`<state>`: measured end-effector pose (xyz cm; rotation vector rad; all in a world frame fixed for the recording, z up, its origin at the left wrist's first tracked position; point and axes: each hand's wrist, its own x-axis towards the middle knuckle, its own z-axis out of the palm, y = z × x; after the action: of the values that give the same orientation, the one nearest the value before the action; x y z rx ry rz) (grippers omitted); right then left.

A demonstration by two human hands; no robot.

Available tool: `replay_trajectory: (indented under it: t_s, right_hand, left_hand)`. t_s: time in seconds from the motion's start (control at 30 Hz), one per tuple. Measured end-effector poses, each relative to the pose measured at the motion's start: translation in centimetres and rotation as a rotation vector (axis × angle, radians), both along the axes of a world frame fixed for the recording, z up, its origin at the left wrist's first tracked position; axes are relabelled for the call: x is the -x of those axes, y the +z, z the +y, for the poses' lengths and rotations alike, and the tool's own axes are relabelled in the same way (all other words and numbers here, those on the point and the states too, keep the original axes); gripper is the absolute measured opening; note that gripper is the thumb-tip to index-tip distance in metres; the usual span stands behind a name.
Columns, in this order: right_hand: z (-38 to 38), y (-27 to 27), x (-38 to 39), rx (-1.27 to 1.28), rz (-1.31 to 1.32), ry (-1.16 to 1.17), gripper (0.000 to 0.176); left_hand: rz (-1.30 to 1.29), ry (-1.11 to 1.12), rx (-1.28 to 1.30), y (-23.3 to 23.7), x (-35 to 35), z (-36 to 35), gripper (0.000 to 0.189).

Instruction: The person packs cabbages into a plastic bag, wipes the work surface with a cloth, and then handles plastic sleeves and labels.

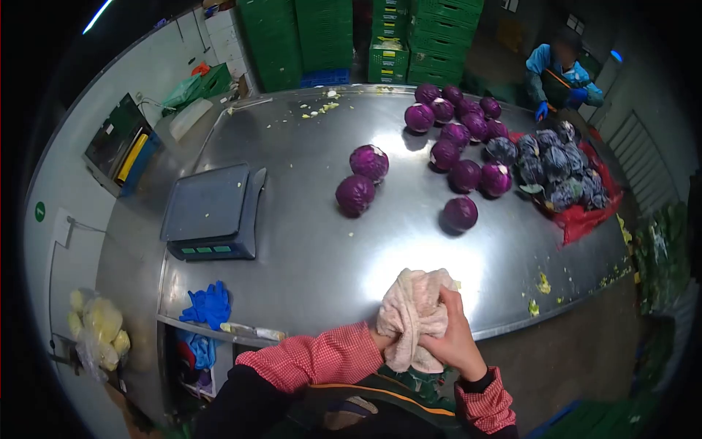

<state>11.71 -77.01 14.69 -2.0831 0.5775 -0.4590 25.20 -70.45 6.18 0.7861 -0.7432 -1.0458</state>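
Observation:
A pale pink cloth (413, 311) is bunched up at the near edge of the steel table, in front of my body. My right hand (459, 338) grips its right side, thumb and fingers closed on the fabric. My left hand (382, 341) reaches into the cloth from the left; only a bit by the wrist shows, and its fingers are hidden under the folds. Beyond the cloth, a single red cabbage (460, 214) sits on the table, with two more, a front one (355, 195) and a rear one (369, 163), farther left.
Several trimmed red cabbages (465, 175) stand at the table's far right, beside a red net sack (603, 183) of darker cabbages. A person (563, 77) is behind them. At left are a scale (208, 208) and blue gloves (209, 305). Green crates (442, 44) are stacked behind.

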Motion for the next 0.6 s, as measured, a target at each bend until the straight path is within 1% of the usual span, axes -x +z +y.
replay_trajectory:
  t_s: [0.03, 0.07, 0.1, 0.13, 0.17, 0.2, 0.23, 0.27, 0.3, 0.33, 0.37, 0.47, 0.5, 0.53, 0.6]
  right_hand:
    - [-0.7, -1.7, -1.5, -0.056, -0.044, 0.017, 0.068]
    - [-1.3, -2.9, -3.1, -0.115, -0.092, 0.031, 0.064]
    - [-1.4, -3.3, -4.7, -0.531, -0.132, -0.038, 0.051]
    - [-1.8, -3.2, -5.8, -0.637, -0.152, -0.070, 0.048]
    - [-2.8, -3.0, -6.5, -0.739, -0.168, -0.100, 0.044]
    - [-3.9, -2.6, -7.1, -0.840, -0.186, -0.132, 0.041]
    - [-4.8, -2.3, -7.3, -0.767, -0.195, -0.124, 0.042]
    - [-5.6, -2.4, -7.6, -0.731, -0.193, -0.189, 0.043]
    - [-6.3, -2.6, -8.1, -0.691, -0.191, -0.251, 0.043]
    - [-7.1, -2.9, -8.6, -0.648, -0.192, -0.308, 0.044]
    - [-7.8, -4.3, -9.1, -0.489, -0.099, -0.323, 0.052]
    - [-7.4, -7.2, -12.8, 0.338, 0.511, -0.332, 0.070]
    - [-6.7, -10.1, -13.8, 0.264, 0.663, -0.319, 0.083]
    - [-5.2, -12.6, -15.0, 0.313, 0.704, -0.300, 0.082]
    - [-3.4, -13.2, -17.4, 0.577, 0.740, -0.214, 0.073]
  left_hand:
    - [-0.340, 0.053, 0.019, -0.2, -2.4, 0.7, 0.045]
    - [-0.436, 0.037, -0.083, -0.4, -4.4, 0.8, 0.042]
    - [-0.538, 0.014, -0.184, -0.6, -6.4, 0.9, 0.040]
    - [-0.641, -0.018, -0.279, -0.8, -8.4, 1.0, 0.039]
    - [-0.964, 0.077, -0.419, 0.2, -11.1, 2.3, 0.037]
    - [-0.773, 0.009, -0.501, 0.5, -14.1, 2.2, 0.037]
    - [-0.772, 0.185, -0.529, 0.5, -16.9, 1.5, 0.040]
    - [-0.884, 0.459, -0.430, 0.8, -19.3, 0.4, 0.042]
    - [-1.014, 0.452, -0.476, 3.0, -22.2, -0.6, 0.050]
    - [-1.141, 0.524, -0.442, 3.0, -24.2, -2.1, 0.063]
    - [-1.220, 0.502, -0.446, 3.2, -25.9, -4.1, 0.076]
    - [-1.459, 0.555, -0.354, 1.5, -29.2, -11.2, 0.082]
    - [-1.493, 0.507, -0.401, 1.4, -29.9, -13.4, 0.083]
    - [-1.523, 0.457, -0.450, 1.2, -30.5, -15.3, 0.083]
    - [-1.603, 0.337, -0.565, 0.1, -31.8, -17.3, 0.082]
